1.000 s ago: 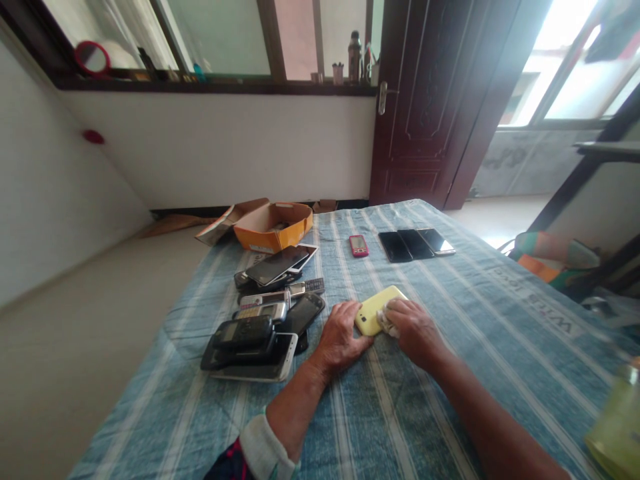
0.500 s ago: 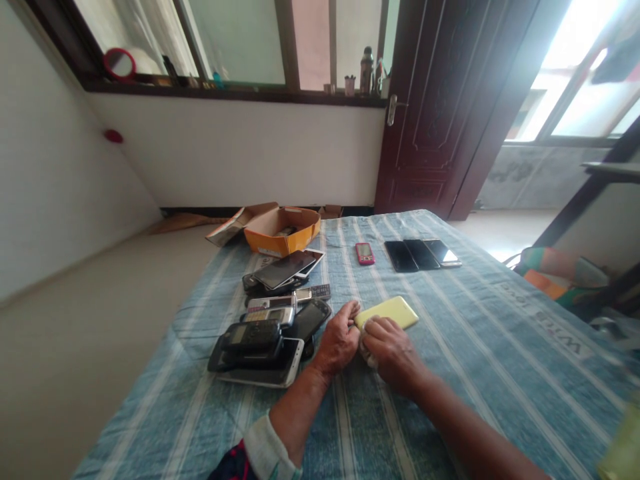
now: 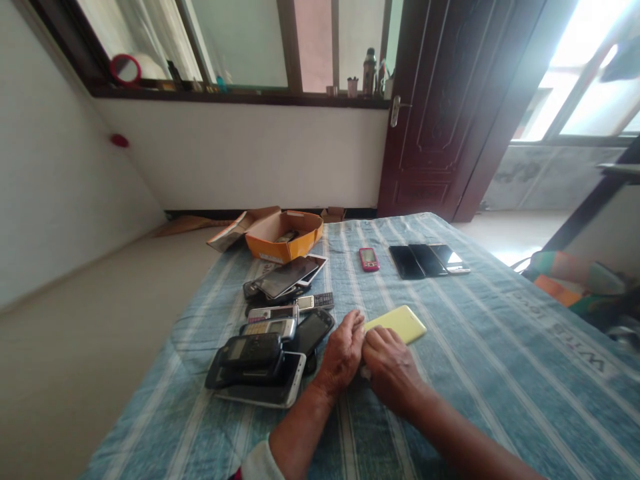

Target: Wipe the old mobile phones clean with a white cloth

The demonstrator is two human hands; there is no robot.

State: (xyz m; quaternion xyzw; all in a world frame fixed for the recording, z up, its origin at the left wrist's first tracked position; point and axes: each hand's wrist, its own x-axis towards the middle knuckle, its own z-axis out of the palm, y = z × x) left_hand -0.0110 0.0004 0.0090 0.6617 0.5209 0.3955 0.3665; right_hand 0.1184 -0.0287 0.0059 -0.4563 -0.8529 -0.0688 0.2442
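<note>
A yellow phone or phone case (image 3: 403, 324) lies on the striped blue cloth, tilted slightly. My left hand (image 3: 344, 352) is at its left end, fingers bent against its edge. My right hand (image 3: 390, 365) is closed on a whitish cloth (image 3: 365, 373), mostly hidden under the fingers, and rests over the near left part of the yellow phone. The two hands touch or nearly touch. Left of them is a pile of old phones (image 3: 250, 351), nearest my left hand a black phone (image 3: 313, 330).
Farther back are an open orange box (image 3: 285, 249), a pink phone (image 3: 369, 259) and three dark phones (image 3: 425, 261) side by side. The bed-like surface (image 3: 480, 373) has its edges at left and back. A dark red door (image 3: 435, 120) stands behind.
My right hand has drawn in closer to my left hand, and less of the whitish cloth shows. The whole view has shifted slightly.
</note>
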